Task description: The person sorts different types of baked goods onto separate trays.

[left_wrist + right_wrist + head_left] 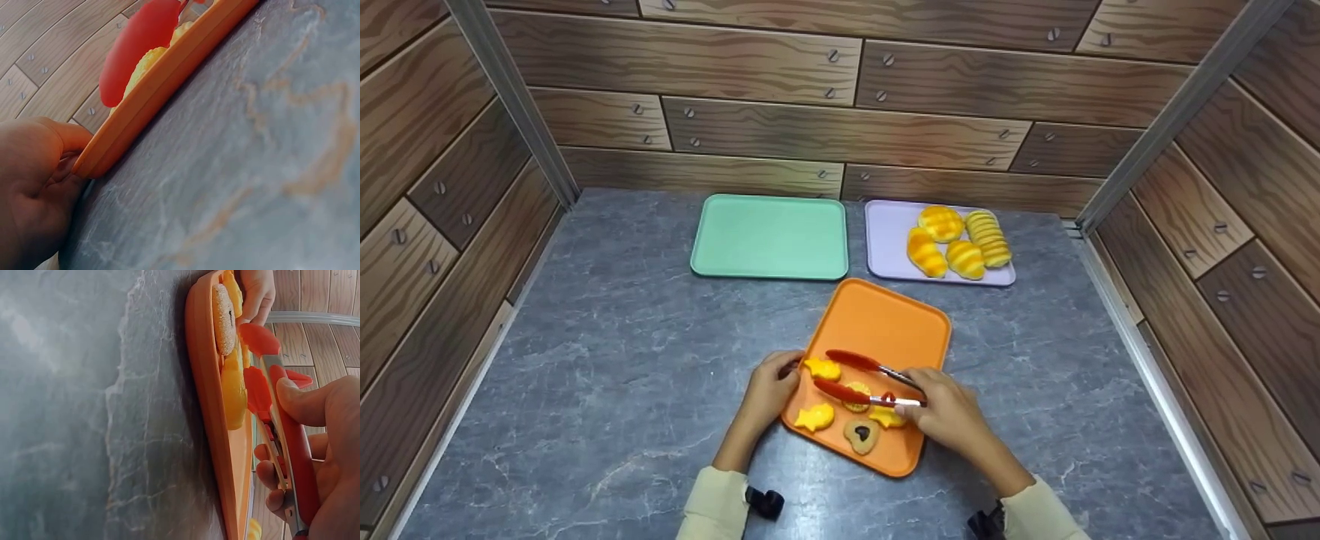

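Observation:
My left hand (771,390) grips the left edge of the orange tray (885,319); in the left wrist view its thumb and fingers meet at the tray's corner (87,166). Red-tipped tongs (841,391) are held in my right hand (949,409), their arms spread over the tray. One tip lies beyond a yellow fish-shaped cookie (822,369), the other on its near side. Close to the tongs are a round yellow cookie (856,397), partly covered, and a yellow star-tailed cookie (887,417). Nearer me lie another yellow fish-shaped cookie (815,417) and a heart-shaped cookie (861,436) with a dark centre.
Behind the orange tray lies a bare green tray (769,237). To its right, a lilac tray (887,240) carries several toy breads, including a round bun (940,223) and a long ridged loaf (988,238). Wood-patterned walls (757,60) enclose the grey marbled table (607,360).

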`<state>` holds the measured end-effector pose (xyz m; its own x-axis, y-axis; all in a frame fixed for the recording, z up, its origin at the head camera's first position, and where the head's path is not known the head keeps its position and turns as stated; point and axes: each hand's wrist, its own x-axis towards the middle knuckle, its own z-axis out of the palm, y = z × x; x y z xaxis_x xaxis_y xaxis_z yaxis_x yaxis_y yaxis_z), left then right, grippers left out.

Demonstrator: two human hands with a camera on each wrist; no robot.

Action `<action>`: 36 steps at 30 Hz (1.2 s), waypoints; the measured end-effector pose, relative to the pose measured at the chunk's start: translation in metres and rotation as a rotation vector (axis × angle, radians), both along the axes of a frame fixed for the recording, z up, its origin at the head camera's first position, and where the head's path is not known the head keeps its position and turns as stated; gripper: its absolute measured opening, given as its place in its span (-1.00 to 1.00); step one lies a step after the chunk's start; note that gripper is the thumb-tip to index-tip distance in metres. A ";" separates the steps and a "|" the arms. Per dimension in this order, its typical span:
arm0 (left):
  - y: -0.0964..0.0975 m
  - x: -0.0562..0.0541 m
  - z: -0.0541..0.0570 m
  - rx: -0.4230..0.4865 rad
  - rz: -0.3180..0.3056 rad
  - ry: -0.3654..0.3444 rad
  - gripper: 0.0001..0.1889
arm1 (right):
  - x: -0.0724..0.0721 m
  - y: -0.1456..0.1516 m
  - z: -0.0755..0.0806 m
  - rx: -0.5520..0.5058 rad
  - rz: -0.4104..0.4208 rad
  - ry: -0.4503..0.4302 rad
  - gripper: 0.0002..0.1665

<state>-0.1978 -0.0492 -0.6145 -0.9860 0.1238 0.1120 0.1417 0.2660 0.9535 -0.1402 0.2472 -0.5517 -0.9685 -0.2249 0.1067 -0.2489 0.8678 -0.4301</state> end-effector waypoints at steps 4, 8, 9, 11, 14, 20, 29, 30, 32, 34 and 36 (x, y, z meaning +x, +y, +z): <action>0.000 0.000 -0.001 0.002 0.000 0.002 -0.66 | -0.001 -0.002 0.001 0.010 -0.001 0.007 -0.50; 0.000 0.000 0.000 0.002 0.003 0.009 -0.66 | -0.001 -0.003 0.001 0.011 -0.009 0.012 -0.53; 0.000 0.000 0.000 0.000 0.003 0.012 -0.66 | -0.001 -0.003 0.001 0.011 -0.012 0.013 -0.53; 0.000 0.000 0.000 -0.001 0.003 0.016 -0.66 | -0.002 -0.002 0.001 0.009 -0.011 0.013 -0.54; 0.000 0.000 0.000 0.000 0.002 0.014 -0.66 | -0.002 -0.002 0.000 0.007 -0.009 0.018 -0.53; 0.000 0.000 0.000 -0.003 0.002 0.010 -0.66 | -0.003 0.001 0.000 -0.028 -0.014 0.026 -0.50; 0.000 0.000 0.000 -0.005 0.003 0.017 -0.64 | -0.017 0.004 0.007 -0.105 -0.076 0.006 -0.41; 0.000 0.000 0.000 -0.009 0.002 0.017 -0.64 | -0.020 0.004 0.007 -0.111 -0.084 0.010 -0.40; 0.000 0.000 0.000 -0.011 -0.001 0.022 -0.65 | -0.027 0.003 0.009 -0.120 -0.101 0.023 -0.40; 0.000 0.000 0.000 -0.010 0.002 0.028 -0.65 | -0.034 0.002 0.011 -0.125 -0.118 0.031 -0.40; 0.000 -0.001 -0.001 -0.010 0.000 0.034 -0.66 | -0.041 0.000 0.012 -0.127 -0.132 0.049 -0.41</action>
